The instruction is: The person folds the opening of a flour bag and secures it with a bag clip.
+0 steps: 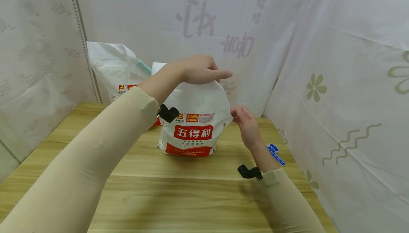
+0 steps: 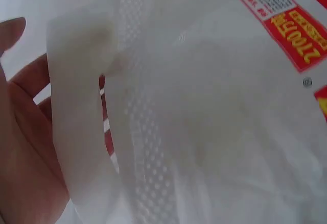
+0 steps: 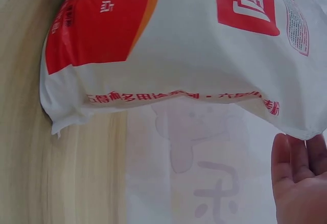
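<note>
Two hands on crinkly white flour bag (image 1: 195, 119), wooden table (image 1: 179, 194)

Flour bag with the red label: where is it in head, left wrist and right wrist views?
Head: flour bag upright at table centre, between both hands.
Left wrist: fills the frame, its top edge beside the left hand.
Right wrist: upper frame, lying sideways, above the right hand.
Shared landmark: the red label.

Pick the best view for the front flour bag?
Head view: the whole flour bag stands on the table, left hand on top, right hand at its side. Left wrist shows only blurred bag surface; right wrist only its lower part.
</note>
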A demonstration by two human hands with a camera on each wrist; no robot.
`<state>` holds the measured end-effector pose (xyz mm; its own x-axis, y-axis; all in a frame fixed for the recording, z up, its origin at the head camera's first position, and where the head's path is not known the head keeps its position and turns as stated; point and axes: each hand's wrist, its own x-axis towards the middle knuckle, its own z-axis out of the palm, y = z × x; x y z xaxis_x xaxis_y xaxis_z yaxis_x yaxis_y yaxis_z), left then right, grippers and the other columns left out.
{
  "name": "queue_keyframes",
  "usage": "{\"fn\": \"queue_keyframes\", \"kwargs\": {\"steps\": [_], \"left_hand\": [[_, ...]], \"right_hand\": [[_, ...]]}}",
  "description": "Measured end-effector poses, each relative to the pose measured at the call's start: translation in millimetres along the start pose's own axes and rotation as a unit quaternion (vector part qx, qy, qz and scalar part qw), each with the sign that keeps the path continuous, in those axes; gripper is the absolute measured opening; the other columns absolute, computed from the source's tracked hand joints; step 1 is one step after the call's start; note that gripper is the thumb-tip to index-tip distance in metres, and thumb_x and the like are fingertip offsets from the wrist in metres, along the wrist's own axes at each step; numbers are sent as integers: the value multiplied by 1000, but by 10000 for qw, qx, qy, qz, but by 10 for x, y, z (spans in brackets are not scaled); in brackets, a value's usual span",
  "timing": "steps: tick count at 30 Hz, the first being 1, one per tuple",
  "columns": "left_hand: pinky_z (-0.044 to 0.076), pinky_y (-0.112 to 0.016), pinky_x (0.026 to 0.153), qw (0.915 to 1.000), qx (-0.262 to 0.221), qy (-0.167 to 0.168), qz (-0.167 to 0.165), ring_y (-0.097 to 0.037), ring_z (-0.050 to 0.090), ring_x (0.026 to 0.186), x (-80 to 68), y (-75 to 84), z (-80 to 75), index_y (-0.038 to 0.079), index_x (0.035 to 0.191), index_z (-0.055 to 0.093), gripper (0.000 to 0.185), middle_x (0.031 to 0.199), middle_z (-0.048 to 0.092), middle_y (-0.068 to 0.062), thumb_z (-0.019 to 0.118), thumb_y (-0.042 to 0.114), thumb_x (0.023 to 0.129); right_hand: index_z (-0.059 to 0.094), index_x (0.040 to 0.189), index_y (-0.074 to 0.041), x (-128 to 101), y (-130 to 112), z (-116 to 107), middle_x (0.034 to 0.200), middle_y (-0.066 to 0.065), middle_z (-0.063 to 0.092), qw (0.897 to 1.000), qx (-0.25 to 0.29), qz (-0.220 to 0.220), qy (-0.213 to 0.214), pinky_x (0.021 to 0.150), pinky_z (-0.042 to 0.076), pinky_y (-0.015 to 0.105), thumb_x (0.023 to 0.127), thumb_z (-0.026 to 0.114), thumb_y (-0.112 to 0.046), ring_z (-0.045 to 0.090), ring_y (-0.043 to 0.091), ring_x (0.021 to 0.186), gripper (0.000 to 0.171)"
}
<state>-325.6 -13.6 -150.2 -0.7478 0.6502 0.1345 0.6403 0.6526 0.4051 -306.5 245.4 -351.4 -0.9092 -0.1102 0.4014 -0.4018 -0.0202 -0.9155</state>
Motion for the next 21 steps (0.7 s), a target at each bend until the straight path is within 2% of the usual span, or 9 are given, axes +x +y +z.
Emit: {"fn": "queue_keyframes", "kwargs": {"steps": [3, 6, 7, 10, 12, 14, 17, 19, 21], "left_hand": [[41, -27, 64, 9985, 547, 52, -15, -9, 47, 63, 58, 93, 54, 23, 69, 65, 60, 64, 50, 11, 51, 66, 109], [28, -27, 56, 9935, 1140, 15, 63, -9, 30, 56, 101, 168, 96, 19, 63, 46, 64, 59, 31, 7, 59, 62, 108], [27, -26, 56, 9914, 1308, -1, 72, -9, 29, 56, 110, 187, 108, 19, 63, 44, 63, 58, 31, 8, 63, 60, 106], [32, -27, 57, 9879, 1551, -74, -54, -10, 38, 59, 113, 234, 119, 19, 65, 53, 54, 60, 38, 7, 72, 53, 102], [41, -29, 61, 9862, 1639, -156, -174, -13, 49, 67, 103, 257, 117, 18, 74, 64, 40, 67, 51, 6, 77, 46, 100], [51, -32, 71, 9852, 1669, -250, -294, -17, 59, 81, 82, 274, 115, 15, 92, 72, 28, 84, 64, 3, 79, 41, 98], [58, -38, 89, 9825, 1735, -442, -507, -21, 65, 102, 44, 282, 114, 13, 121, 73, 34, 113, 72, -2, 80, 38, 98], [59, -41, 95, 9804, 1776, -580, -619, -23, 67, 107, 27, 271, 114, 12, 128, 72, 39, 120, 73, -3, 80, 38, 100], [59, -42, 96, 9788, 1821, -653, -677, -23, 69, 106, 17, 252, 115, 12, 124, 75, 35, 118, 75, -3, 79, 37, 100]], "right_hand": [[70, 104, -14, 16, -17, -1, 104, -12, 69, 9993, -342, 164, 56, 98, 53, 24, 115, 57, -25, 64, 10, 106, 20], [70, 106, -15, 36, -28, 6, 103, -10, 69, 9976, -649, 238, -28, 95, 52, 24, 112, 64, -25, 62, 12, 103, 13], [70, 108, -15, 38, -28, 7, 104, -9, 69, 9973, -694, 235, -68, 95, 53, 25, 112, 65, -24, 63, 12, 103, 11], [69, 112, -13, 47, -38, 10, 107, -7, 70, 9965, -788, 224, -157, 94, 55, 25, 110, 69, -24, 65, 14, 104, 12], [68, 116, -11, 56, -49, 10, 109, -6, 71, 9956, -886, 230, -179, 93, 56, 24, 109, 70, -25, 66, 14, 106, 16], [68, 122, -10, 71, -58, 10, 112, -5, 71, 9941, -1039, 229, -209, 91, 57, 23, 108, 72, -27, 66, 15, 107, 22], [69, 132, -8, 96, -70, 5, 117, -1, 71, 9902, -1336, 188, -362, 90, 58, 23, 108, 72, -29, 67, 17, 108, 32], [71, 136, -7, 110, -76, 1, 120, 1, 72, 9869, -1531, 174, -469, 90, 58, 24, 109, 71, -31, 67, 17, 109, 37], [72, 137, -6, 120, -85, -1, 122, 3, 73, 9841, -1677, 189, -555, 90, 59, 24, 109, 71, -32, 68, 17, 109, 38]]}}
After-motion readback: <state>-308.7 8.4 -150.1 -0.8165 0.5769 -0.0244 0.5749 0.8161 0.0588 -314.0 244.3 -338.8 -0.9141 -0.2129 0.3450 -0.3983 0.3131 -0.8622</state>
